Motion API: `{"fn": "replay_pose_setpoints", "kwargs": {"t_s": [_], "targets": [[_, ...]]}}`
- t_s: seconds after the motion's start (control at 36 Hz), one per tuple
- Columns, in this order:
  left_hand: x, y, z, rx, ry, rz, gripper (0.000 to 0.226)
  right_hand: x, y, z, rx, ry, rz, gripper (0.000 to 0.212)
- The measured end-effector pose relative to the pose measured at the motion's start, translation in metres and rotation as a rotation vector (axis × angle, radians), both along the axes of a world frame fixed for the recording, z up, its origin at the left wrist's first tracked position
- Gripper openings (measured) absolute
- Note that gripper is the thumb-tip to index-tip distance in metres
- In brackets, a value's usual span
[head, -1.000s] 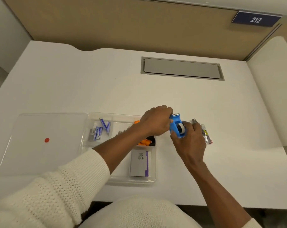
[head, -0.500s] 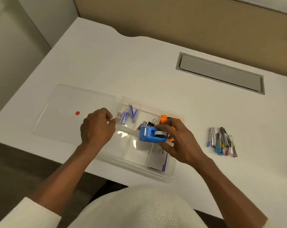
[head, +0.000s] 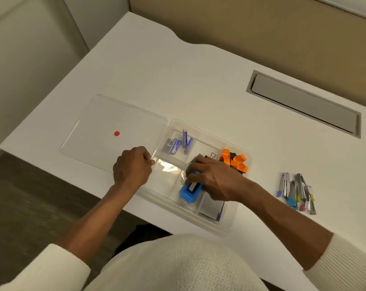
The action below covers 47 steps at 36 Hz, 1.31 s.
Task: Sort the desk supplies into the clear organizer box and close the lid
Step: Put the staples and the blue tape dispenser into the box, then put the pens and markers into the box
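A blue plastic tape dispenser (head: 191, 191) is gripped by the right hand (head: 214, 178) inside the clear compartmented organizer box (head: 236, 217) at frame centre; its left wall is pinched by the left hand (head: 132, 165). Orange clips (head: 234, 161) lie behind; packaged refills (head: 296, 192) lie at right.

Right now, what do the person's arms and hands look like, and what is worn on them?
Both hands, left hand and right hand, are bare: no gloves, rings or watch visible. Cream-white ribbed knit sweater sleeves, the left sleeve and the right sleeve, are pushed up, leaving both forearms uncovered.

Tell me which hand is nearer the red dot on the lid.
Left. The left hand rests at the lid's near edge, below the red dot; the right hand is over the organizer box.
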<state>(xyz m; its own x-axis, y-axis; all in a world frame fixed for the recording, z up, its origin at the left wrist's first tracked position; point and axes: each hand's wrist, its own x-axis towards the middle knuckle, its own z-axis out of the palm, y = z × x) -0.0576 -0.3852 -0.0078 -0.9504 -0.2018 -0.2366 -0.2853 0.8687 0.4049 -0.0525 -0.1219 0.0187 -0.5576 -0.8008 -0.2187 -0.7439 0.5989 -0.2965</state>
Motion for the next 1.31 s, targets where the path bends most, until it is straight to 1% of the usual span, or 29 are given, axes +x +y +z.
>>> {"fn": "replay_pose_setpoints", "kwargs": {"t_s": [0.06,0.19,0.36,0.44,0.5,0.58,0.64,0.72,0.78,0.81,0.86,0.94,1.0,1.08,1.17,1.22,1.31], "targets": [[0.0,0.001,0.0,-0.013,-0.005,-0.007,0.016,0.001,-0.004,-0.001,-0.004,0.005,0.05,0.05],[-0.001,0.005,0.001,-0.023,-0.029,0.004,0.009,0.002,-0.009,-0.011,0.006,0.017,0.111,0.055],[0.0,0.013,0.005,-0.139,-0.054,-0.034,0.014,0.001,-0.004,-0.024,0.001,0.051,0.105,0.056],[-0.001,0.018,0.01,-0.227,-0.097,-0.075,0.016,0.008,0.0,-0.027,-0.033,0.033,0.035,0.061],[-0.001,0.021,0.014,-0.284,-0.121,-0.098,0.018,0.016,0.004,-0.026,-0.104,0.047,-0.07,0.059],[-0.003,0.029,0.019,-0.349,-0.114,-0.138,0.025,0.03,0.019,-0.02,-0.264,0.077,-0.33,0.042],[-0.003,0.035,0.026,-0.364,-0.091,-0.147,0.034,0.038,0.032,-0.017,-0.375,0.106,-0.512,0.032],[-0.005,0.063,0.041,-0.333,-0.002,-0.204,0.045,0.053,0.065,-0.01,-0.542,0.147,-0.878,0.022],[-0.005,0.088,0.052,-0.291,0.066,-0.263,0.046,0.066,0.09,-0.009,-0.629,0.195,-1.101,0.02],[-0.004,0.102,0.058,-0.264,0.105,-0.299,0.045,0.072,0.102,-0.009,-0.642,0.216,-1.203,0.021],[-0.001,0.131,0.067,-0.199,0.155,-0.377,0.041,0.085,0.128,-0.013,-0.608,0.253,-1.398,0.026],[0.004,0.176,0.071,-0.104,0.166,-0.503,0.034,0.1,0.168,-0.022,-0.441,0.263,-1.629,0.032],[0.009,0.206,0.068,-0.059,0.165,-0.604,0.031,0.107,0.191,-0.028,-0.356,0.248,-1.743,0.035],[0.016,0.251,0.06,-0.016,0.167,-0.762,0.033,0.114,0.224,-0.039,-0.243,0.221,-1.848,0.046],[0.024,0.294,0.046,0.005,0.129,-0.877,0.037,0.115,0.248,-0.049,-0.203,0.174,-1.926,0.06],[0.029,0.321,0.036,0.03,0.056,-0.893,0.041,0.114,0.259,-0.055,-0.19,0.155,-1.952,0.068],[0.033,0.356,0.019,0.05,-0.06,-0.856,0.052,0.11,0.269,-0.061,-0.16,0.082,-1.959,0.075]]}}
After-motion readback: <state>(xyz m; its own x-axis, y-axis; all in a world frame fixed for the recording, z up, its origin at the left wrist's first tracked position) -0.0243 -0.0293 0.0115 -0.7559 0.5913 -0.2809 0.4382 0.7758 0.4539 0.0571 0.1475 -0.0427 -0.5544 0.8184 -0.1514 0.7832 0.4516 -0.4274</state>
